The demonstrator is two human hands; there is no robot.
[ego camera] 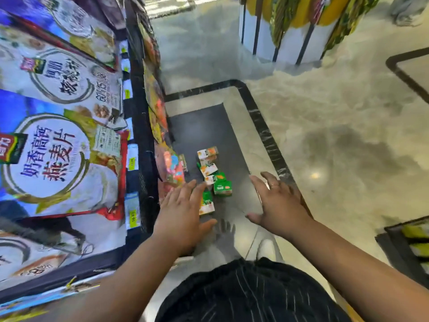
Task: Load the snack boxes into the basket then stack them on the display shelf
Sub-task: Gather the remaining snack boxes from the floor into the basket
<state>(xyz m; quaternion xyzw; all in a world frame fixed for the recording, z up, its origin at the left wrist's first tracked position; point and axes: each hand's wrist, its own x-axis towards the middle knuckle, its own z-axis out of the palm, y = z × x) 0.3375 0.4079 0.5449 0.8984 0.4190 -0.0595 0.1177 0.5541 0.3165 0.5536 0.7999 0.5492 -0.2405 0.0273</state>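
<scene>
Fingers (200,189) of the left hand (183,212) and right hand (279,205) are extending straight, released, grasping nothing. The snack boxes (214,180), apparently five, are lying scattered on the dark floor (204,131) beside the display shelf (141,135), just ahead of the left hand.

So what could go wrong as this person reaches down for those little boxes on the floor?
The snack boxes lie loose at odd angles on the dark mat, so scooping several at once with the open left hand and right hand might drop or dent one. The left hand is also close to bright packets low on the shelf and could knock them out.
</scene>
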